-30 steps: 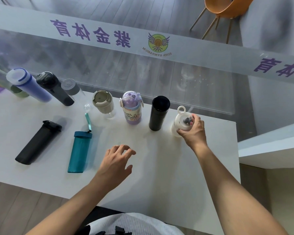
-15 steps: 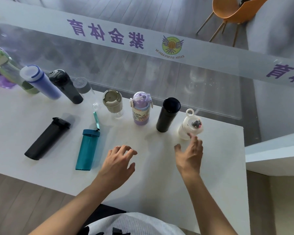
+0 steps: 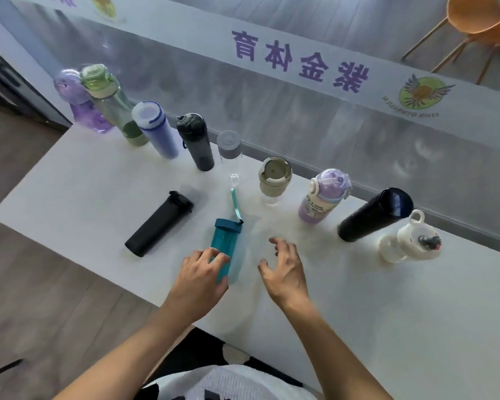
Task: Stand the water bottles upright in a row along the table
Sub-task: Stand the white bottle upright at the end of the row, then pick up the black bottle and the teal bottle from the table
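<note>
Table [image 3: 387,327]: white, with your bottles set along its far edge and two more lying nearer you.
Row, left to right: purple bottle [image 3: 78,102], green-lidded clear bottle [image 3: 110,105], blue bottle with white lid [image 3: 156,131], dark grey bottle [image 3: 197,142], clear bottle with grey cap [image 3: 229,145], beige-lidded cup [image 3: 274,179], lilac child's bottle [image 3: 324,197], black flask [image 3: 375,215], white bottle with loop handle [image 3: 410,241]; all upright.
Teal bottle [image 3: 227,246]: lying on its side, lid away from you, its strap stretched toward the row.
Black bottle [image 3: 159,223]: lying on its side left of the teal one, apart from it.
Your left hand [image 3: 199,275]: fingers curled loosely over the teal bottle's lower end; whether they press on it, you cannot tell through the blur.
Your right hand [image 3: 286,267]: fingers spread, holding nothing, just right of the teal bottle.
</note>
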### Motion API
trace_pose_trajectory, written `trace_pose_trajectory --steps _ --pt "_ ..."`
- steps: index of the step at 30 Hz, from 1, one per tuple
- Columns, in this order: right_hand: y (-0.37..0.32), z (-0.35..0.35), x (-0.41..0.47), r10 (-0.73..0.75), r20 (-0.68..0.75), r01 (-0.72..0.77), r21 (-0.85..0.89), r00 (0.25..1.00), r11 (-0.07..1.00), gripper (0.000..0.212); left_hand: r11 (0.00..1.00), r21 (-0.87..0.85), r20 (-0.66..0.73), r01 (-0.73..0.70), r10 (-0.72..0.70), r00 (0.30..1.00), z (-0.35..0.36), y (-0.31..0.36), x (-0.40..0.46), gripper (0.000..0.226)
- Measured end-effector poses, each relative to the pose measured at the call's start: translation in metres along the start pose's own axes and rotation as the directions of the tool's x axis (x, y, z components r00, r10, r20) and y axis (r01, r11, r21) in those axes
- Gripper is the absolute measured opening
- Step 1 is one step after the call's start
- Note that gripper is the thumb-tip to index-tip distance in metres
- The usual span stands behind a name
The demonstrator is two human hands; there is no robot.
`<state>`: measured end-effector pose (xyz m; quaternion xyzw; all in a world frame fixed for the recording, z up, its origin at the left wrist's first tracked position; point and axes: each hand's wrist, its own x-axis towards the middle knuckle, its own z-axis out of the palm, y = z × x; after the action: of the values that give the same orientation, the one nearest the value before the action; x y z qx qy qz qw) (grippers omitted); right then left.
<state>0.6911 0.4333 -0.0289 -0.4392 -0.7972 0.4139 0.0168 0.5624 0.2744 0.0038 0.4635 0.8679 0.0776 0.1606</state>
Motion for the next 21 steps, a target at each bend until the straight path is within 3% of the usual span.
trace_pose_trajectory --steps 9,17,21 --pt "-0.075 0.059 0.053 0.106 0.033 -0.102 -0.110 0.994 0.989 0.059 0.996 0.067 0.047 0.067 -0.070 0.996 -0.029 -0.111 0.056 0.048" --pt "-0.101 0.085 0.082 0.288 0.044 -0.256 -0.341 0.957 0.904 0.070 0.990 0.099 0.104 0.100 -0.110 0.988 -0.039 -0.150 0.132 0.071" --pt "-0.099 0.096 0.083 0.396 0.079 -0.370 -0.224 0.915 0.901 0.067 0.983 0.082 0.196 0.163 -0.176 0.965 -0.032 -0.158 0.152 0.077"
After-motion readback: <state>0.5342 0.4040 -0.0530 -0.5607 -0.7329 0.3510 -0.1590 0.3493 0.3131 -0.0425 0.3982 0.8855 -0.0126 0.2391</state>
